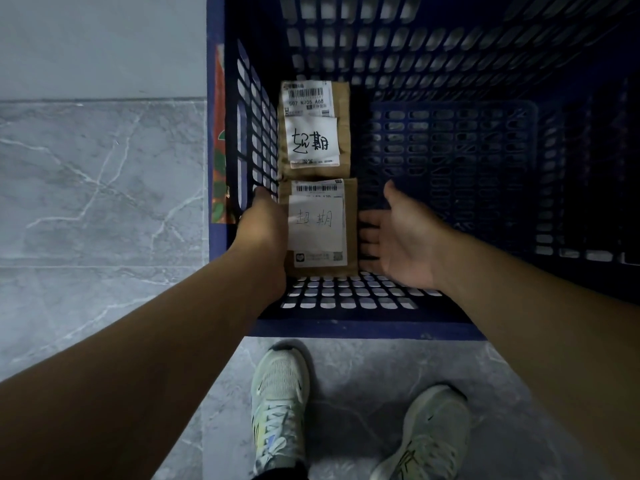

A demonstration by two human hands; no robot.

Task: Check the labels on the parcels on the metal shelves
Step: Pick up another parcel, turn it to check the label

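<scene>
View from above into a blue perforated crate standing on a grey marbled floor. No metal shelf is in view. Two brown parcels lie flat, end to end, along the crate's left wall. The far parcel lies about midway along that wall, and the near parcel lies in the near left corner. Each carries a printed barcode label, partly covered by a white handwritten note.

The left hand lies over the near parcel's left edge, between the parcel and the crate wall, with its back to the camera. Its fingers are hidden, so we cannot tell whether it grasps the parcel or merely rests against it. The right hand is released, palm turned toward the parcel. Its straight fingers are at the parcel's right edge, touching it or just beside it.

We judge the step in hand to be the handling of the near parcel, either setting it down or taking it up for a label check. The next move calls for closing both hands on its opposite edges. The note masks much of the printed label, so the parcel must be lifted clear of the far parcel and brought nearer to be read.

Two pale shoes stand before the crate's near rim.
</scene>
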